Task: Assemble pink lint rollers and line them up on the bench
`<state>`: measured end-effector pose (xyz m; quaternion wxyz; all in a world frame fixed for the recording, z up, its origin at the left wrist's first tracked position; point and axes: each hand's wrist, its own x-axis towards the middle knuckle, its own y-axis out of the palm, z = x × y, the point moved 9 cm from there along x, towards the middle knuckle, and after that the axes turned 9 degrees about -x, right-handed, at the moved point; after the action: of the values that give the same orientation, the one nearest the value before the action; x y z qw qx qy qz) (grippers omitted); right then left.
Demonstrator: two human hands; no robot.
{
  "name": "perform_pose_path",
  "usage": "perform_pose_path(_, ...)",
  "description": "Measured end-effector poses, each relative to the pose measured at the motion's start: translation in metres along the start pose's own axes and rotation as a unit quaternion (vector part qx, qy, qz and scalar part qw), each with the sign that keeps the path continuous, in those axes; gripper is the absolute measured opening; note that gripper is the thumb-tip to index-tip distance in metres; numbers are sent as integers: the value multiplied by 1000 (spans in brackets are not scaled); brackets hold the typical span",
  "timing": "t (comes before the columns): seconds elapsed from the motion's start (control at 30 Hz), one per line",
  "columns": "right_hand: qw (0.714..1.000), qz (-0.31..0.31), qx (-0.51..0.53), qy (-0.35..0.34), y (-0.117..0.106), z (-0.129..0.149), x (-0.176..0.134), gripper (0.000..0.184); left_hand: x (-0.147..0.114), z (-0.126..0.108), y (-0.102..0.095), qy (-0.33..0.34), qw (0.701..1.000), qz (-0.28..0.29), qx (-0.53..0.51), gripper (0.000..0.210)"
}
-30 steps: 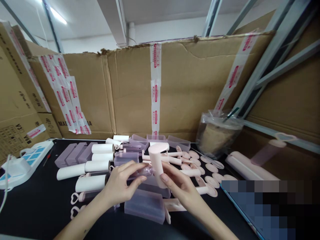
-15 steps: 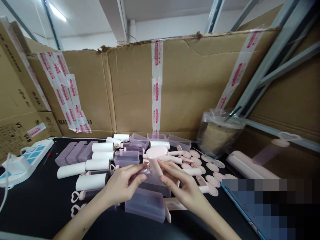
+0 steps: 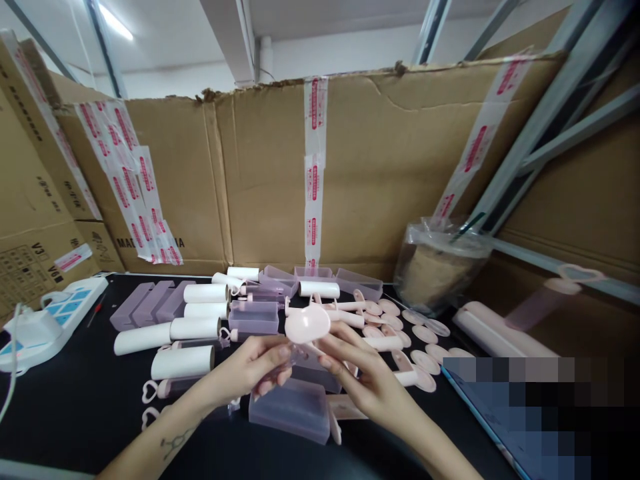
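Note:
Between my hands is a pale pink piece with a glossy oval head and a short handle (image 3: 307, 325), tilted so that the head faces up. My right hand (image 3: 367, 370) is closed on its handle side. My left hand (image 3: 265, 363) is closed around a small clear, purplish piece just below the oval head; its shape is mostly hidden by the fingers. Under the hands lies a translucent purple box (image 3: 289, 410), with a second purple box (image 3: 317, 372) partly covered behind it. Right of my right hand, several pink oval pieces (image 3: 425, 362) lie loosely grouped.
White rolls (image 3: 183, 362) and tubes with heart-shaped loops (image 3: 150, 392) lie at left, near purple boxes (image 3: 150, 307) and a power strip (image 3: 75, 303). A bagged drink cup (image 3: 435, 273) stands at right. A cardboard wall (image 3: 260, 180) closes off the back.
The pink piece has tipped, its oval head now lower and showing its broad face. My left hand has turned, and its fingers have come closer beneath the head.

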<state>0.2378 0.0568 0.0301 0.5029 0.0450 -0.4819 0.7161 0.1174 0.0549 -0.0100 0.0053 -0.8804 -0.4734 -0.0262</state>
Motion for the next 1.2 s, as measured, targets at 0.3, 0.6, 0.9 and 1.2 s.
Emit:
perform_pose_path(0.3, 998, 52, 15, -18, 8, 2, 1, 43, 0, 10, 2, -44, 997, 12, -61, 46)
perform_pose_path(0.6, 996, 47, -68, -42, 3, 14, 9, 41, 2, 8, -1, -17, 1000, 4, -19, 49)
perform_pose_path(0.9, 997, 23, -74, 21, 1, 14, 18, 38, -6, -24, -17, 84, 940, -147, 297, 38)
perform_pose_path(1.2, 993, -103, -44, 41, -33, -6, 15, 34, -65, -90, -86, 172, 841, -289, 424, 30)
